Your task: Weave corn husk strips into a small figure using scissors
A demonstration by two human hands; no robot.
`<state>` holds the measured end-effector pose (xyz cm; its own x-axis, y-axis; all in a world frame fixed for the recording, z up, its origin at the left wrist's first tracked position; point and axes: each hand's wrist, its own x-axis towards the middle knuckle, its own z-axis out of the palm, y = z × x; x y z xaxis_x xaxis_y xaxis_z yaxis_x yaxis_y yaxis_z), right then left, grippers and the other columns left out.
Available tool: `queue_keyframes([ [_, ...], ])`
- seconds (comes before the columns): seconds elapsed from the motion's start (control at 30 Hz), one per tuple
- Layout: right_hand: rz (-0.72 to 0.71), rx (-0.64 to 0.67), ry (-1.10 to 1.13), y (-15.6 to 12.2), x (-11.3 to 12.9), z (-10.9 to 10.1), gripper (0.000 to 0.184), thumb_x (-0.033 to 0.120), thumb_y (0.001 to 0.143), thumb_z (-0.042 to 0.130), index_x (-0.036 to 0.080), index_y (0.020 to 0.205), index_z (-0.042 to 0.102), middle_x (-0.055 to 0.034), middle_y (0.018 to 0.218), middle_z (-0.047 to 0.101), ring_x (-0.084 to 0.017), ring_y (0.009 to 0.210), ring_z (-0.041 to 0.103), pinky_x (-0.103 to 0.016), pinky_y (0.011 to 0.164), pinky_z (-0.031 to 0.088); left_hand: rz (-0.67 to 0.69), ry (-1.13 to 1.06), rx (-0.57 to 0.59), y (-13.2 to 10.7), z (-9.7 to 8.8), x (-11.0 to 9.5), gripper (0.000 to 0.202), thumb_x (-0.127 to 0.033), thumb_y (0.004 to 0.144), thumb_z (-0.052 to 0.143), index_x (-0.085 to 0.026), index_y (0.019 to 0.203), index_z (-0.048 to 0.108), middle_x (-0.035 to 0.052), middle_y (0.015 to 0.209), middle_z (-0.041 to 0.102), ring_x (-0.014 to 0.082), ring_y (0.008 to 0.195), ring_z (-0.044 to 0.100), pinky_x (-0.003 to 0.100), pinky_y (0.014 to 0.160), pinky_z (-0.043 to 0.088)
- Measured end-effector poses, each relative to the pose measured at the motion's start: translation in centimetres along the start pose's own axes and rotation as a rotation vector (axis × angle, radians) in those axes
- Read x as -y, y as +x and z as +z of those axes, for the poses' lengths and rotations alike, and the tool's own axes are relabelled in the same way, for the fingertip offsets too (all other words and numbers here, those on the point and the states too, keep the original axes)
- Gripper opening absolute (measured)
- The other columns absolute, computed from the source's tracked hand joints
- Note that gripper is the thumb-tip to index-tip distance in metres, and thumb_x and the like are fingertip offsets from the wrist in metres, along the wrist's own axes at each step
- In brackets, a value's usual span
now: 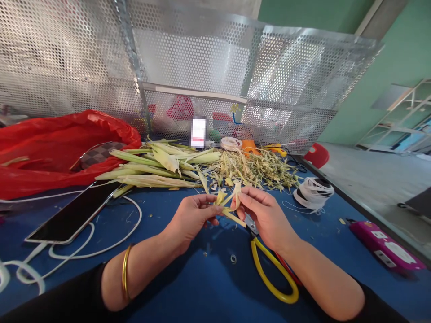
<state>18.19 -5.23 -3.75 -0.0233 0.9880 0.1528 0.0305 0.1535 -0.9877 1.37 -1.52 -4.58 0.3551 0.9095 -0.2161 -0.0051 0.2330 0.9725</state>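
Yellow scissors [256, 260] lie on the blue table [202, 287], partly under the right hand [267, 215]; this hand and the left hand [190, 217] both pinch pale leaf strips [236, 196] with closed fingertips, above the table; long green leaves [158, 168] are piled behind; a phone [72, 215] lies at the left

Place: a handicraft work station in a workshop hall.
Table: blue-topped table [188, 287] across the lower frame, littered with plant scraps.
Partition: perforated metal panels [202, 58] along the top, screening off the neighbouring station.
Materials: green leaf strips [158, 168] piled centre left; a heap of trimmings [256, 168] at centre.
Tools: yellow-handled scissors [269, 269] at lower centre; a spool of white cord [313, 190] at centre right.
Surroundings: green walls [397, 67], bare grey floor [363, 175] and a metal rack [400, 116] at the right edge.
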Motion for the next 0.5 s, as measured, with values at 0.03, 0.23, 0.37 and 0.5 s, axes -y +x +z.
queue_keyframes([
  [0.03,-0.005,-0.002,-0.04,-0.04,-0.08,0.12,0.025,0.035,0.086,0.053,0.017,0.07,0.059,-0.0012,0.07,0.058,-0.01,0.055,0.048,-0.025,0.058,0.043,0.01,-0.005,-0.011,0.02,0.01,0.09,0.033,-0.029,0.061,0.076,-0.015,0.087,0.061,0.0007,0.06,0.065,0.0095,0.046,0.053,0.019,0.044,0.032],
  [0.23,0.034,-0.034,-0.203,-0.11,-0.75,0.43,0.018,0.034,0.084,0.056,0.019,0.075,0.058,0.0025,0.063,0.057,-0.01,0.051,0.046,-0.022,0.051,0.039,0.066,0.01,0.013,0.0,0.07,0.22,0.031,-0.029,0.066,0.072,-0.019,0.084,0.05,-0.005,0.054,0.06,0.0079,0.043,0.051,0.017,0.044,0.032],
  [0.37,0.068,-0.035,-0.197,-0.15,-0.76,0.46,0.019,0.032,0.083,0.056,0.019,0.069,0.056,0.0033,0.059,0.056,-0.01,0.05,0.047,-0.022,0.05,0.038,0.06,0.004,0.047,-0.09,0.22,0.2,0.028,-0.027,0.067,0.07,-0.02,0.085,0.05,-0.0058,0.055,0.058,0.0072,0.043,0.05,0.017,0.045,0.033],
  [0.5,0.114,-0.049,-0.158,-0.11,-0.54,0.56,0.018,0.028,0.08,0.057,0.019,0.064,0.054,0.0056,0.052,0.052,-0.009,0.047,0.047,-0.022,0.049,0.036,0.022,-0.054,0.046,-0.21,0.45,0.06,0.029,-0.026,0.065,0.072,-0.02,0.084,0.05,-0.0055,0.055,0.058,0.0067,0.043,0.049,0.017,0.046,0.034],
])
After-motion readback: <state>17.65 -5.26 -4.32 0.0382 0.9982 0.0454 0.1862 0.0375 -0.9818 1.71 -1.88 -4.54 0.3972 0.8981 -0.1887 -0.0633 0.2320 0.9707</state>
